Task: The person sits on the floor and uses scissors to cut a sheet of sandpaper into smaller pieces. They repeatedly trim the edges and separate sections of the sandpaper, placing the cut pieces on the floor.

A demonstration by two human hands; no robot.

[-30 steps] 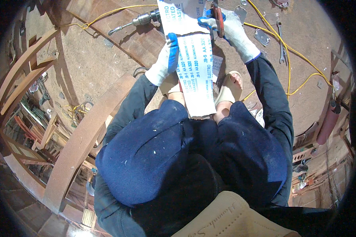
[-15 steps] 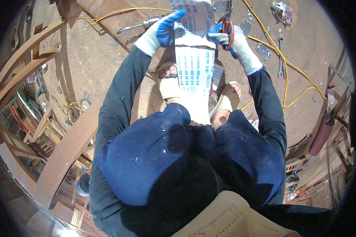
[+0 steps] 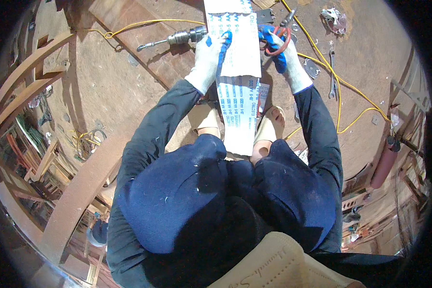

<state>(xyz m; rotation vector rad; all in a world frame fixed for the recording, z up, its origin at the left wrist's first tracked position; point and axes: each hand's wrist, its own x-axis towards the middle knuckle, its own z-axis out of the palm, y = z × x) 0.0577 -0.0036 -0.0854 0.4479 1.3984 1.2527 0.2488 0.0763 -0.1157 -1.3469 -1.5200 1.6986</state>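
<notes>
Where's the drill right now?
In the head view, the drill lies on the floor at upper left, just left of the left hand and the sandpaper strip.

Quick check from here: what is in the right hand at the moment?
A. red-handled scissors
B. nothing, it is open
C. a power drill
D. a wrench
A: the right hand grips red-handled scissors beside the white printed strip, which the left hand holds down; the drill and wrench lie on the floor.

**Woodworking shop, dusty floor**

I'm in a carpentry workshop. Sawdust-covered floor (image 3: pixel 129 86), curved wooden frame pieces (image 3: pixel 77 192) at my left, an electric drill (image 3: pixel 177 37) on a plank, a yellow cable (image 3: pixel 336 91) trailing across, a wrench (image 3: pixel 331 72) lying loose, stacked timber offcuts (image 3: pixel 38 163) at the edge.
</notes>
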